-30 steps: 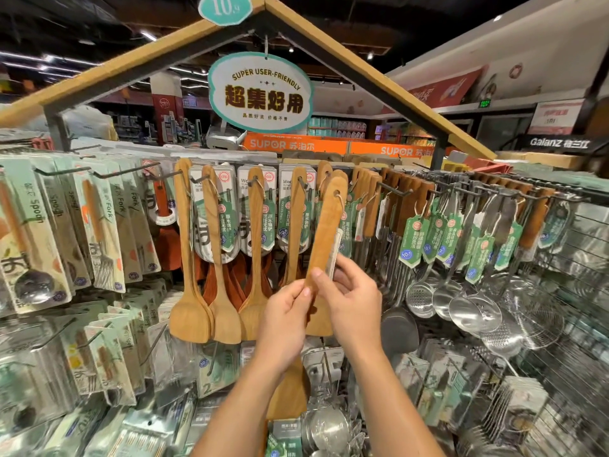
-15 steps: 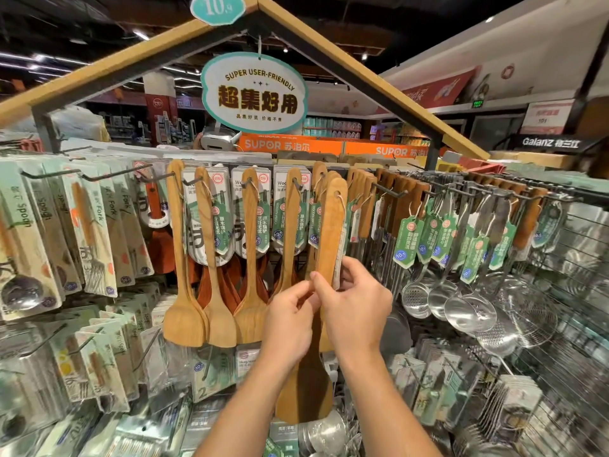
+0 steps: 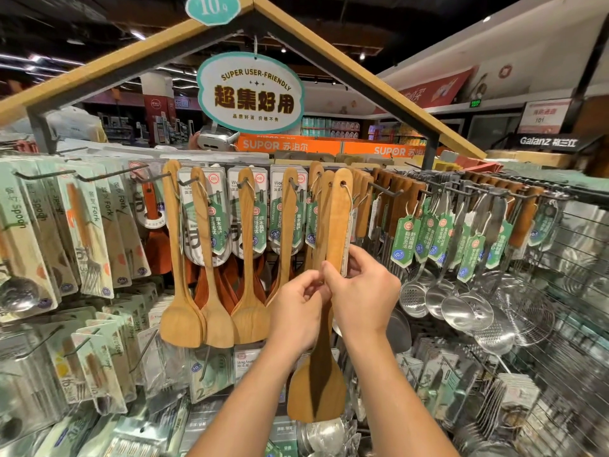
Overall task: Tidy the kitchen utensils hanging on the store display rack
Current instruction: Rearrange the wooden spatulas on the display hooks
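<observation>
Both hands are gripping one wooden spatula (image 3: 336,225) mid-handle: right hand (image 3: 364,300) is curling round it, left hand (image 3: 296,311) is pinching just beside. Spatula is hanging near-vertical, blade (image 3: 316,387) down, holed top end sitting level with the rack hooks (image 3: 384,189), so my guess is the next move is threading that hole onto a hook

The oval sign (image 3: 251,93) reads "SUPER USER-FRIENDLY". Below it, orange banners (image 3: 290,146) say "SUPOR". Far right of it, a black sign (image 3: 547,141) reads "Galanz". Lower left, packets (image 3: 95,222) read "Fork" and "Spoon".
</observation>
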